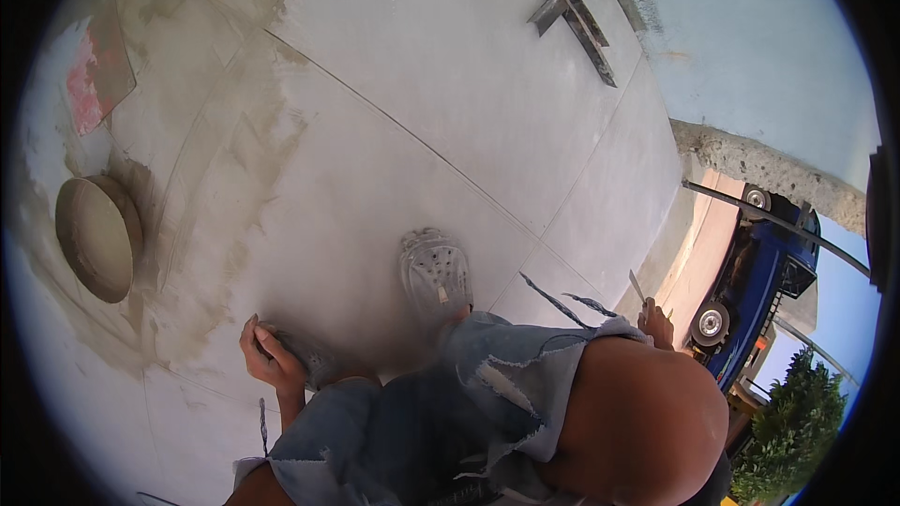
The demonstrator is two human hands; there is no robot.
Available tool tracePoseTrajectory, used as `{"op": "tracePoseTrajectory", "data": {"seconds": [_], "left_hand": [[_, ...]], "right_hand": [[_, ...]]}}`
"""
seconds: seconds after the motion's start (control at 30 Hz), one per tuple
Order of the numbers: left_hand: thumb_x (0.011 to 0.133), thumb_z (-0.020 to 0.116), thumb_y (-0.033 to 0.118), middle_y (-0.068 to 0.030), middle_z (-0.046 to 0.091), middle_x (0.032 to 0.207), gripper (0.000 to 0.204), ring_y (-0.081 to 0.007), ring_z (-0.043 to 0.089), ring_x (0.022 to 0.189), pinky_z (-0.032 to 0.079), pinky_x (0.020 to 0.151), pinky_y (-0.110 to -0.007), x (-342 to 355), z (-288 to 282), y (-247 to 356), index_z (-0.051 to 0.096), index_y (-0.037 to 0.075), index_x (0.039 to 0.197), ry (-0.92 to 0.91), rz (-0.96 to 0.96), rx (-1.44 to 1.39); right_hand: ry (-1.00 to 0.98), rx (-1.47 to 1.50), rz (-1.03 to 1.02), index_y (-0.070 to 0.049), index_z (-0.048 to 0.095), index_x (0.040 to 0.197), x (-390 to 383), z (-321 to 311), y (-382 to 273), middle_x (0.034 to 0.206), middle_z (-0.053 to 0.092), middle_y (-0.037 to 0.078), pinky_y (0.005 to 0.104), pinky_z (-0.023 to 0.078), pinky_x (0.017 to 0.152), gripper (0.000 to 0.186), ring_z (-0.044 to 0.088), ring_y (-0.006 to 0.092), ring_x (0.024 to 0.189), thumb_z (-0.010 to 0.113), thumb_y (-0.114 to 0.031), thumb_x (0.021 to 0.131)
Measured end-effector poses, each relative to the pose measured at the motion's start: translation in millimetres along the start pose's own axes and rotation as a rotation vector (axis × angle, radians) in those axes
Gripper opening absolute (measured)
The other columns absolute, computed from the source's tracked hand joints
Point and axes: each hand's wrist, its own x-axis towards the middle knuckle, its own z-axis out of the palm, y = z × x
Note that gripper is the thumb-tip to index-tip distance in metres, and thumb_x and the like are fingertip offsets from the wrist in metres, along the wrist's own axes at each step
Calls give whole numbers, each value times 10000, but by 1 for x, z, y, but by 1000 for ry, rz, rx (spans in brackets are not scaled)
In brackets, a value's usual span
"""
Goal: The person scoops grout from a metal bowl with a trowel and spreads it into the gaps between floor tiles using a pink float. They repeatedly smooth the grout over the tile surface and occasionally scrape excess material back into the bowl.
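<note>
My right hand [656,325] is beyond my raised bare knee at the right, closed around a thin-bladed tool [637,287]. Its narrow pale blade points up out of the fist; the grip is mostly hidden. At the lower left, my left hand [270,363] hangs beside my left clog [314,356]. Its fingers are loosely curled and apart, and I see nothing clearly held in them. Dusty grey clogs cover both feet, the right clog [436,272] flat on the pale tiled floor [375,159].
A round, shallow, dusty pan [98,239] stands at the left on wet-looking grey smears. Behind it lies a red-and-grey flat sheet [101,70]. A dark metal frame [562,5] rests at the far side. A rough wall edge [769,169], blue truck [764,272] and bush [787,426] are at the right.
</note>
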Motion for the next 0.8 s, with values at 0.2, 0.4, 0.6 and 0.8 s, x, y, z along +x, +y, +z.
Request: {"op": "tracePoseTrajectory", "data": {"seconds": [0.2,0.4,0.6,0.8], "left_hand": [[1065,539,81,-158,708,915,240,-233,664,730,532,678,-350,10,5,4,686,-68,1183,-17,122,6],[1042,557,77,-173,720,917,232,-266,691,740,542,688,-374,15,2,16,694,-57,1172,-49,168,27],[1034,574,77,-179,729,927,226,-275,703,747,556,707,-387,13,2,19,685,-42,1190,-23,87,-1],[1036,580,93,-182,732,930,213,-288,711,760,565,718,-391,14,2,24,701,-21,1169,-9,53,-6]], "right_hand": [[425,567,-272,-60,561,1349,28,-82,-201,1082,713,224,505,573,790,395,711,453,951,691,-194,1002],[472,860,-635,-44,565,1396,43,-182,-371,1168,709,228,441,587,843,441,725,406,1007,698,-191,1003],[559,820,-1023,-72,499,1510,68,-233,-454,1140,694,209,443,583,816,541,715,384,970,668,-198,1012],[599,626,-1162,-136,439,1600,60,-304,-518,1020,663,195,479,572,729,632,691,397,852,651,-194,1008]]}}
